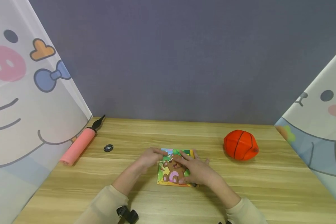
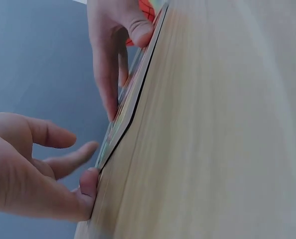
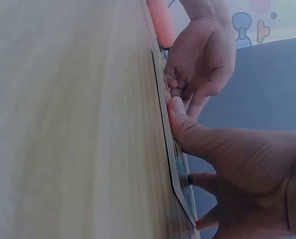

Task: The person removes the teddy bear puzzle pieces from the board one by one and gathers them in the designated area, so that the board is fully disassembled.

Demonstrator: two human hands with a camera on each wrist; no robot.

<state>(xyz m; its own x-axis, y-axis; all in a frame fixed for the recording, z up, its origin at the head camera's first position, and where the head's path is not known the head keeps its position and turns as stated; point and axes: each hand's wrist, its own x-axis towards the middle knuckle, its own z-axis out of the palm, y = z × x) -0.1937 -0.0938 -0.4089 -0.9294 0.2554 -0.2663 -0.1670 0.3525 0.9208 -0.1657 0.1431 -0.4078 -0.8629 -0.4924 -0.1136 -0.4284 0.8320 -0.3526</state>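
Note:
A thin, square picture board (image 1: pixel 173 174) with a cartoon brown bear lies flat on the wooden table. My left hand (image 1: pixel 151 158) is at its upper left edge, fingers reaching over the corner; in the left wrist view the thumb of this hand (image 2: pixel 33 174) touches down beside the board's edge. Across the right half spreads my right hand (image 1: pixel 198 170), with thumb and fingers apart on the picture. The right wrist view has that hand's thumb (image 3: pixel 180 112) resting on the board's surface (image 3: pixel 173 167). Part of the picture is hidden under the right hand.
A pink hand pump (image 1: pixel 79 146) with a black nozzle lies at the table's left edge. Near it is a black round chip (image 1: pixel 108 148) marked 100. To the right sits a dented red ball (image 1: pixel 240 145). A grey panel (image 1: pixel 168 62) stands behind the table.

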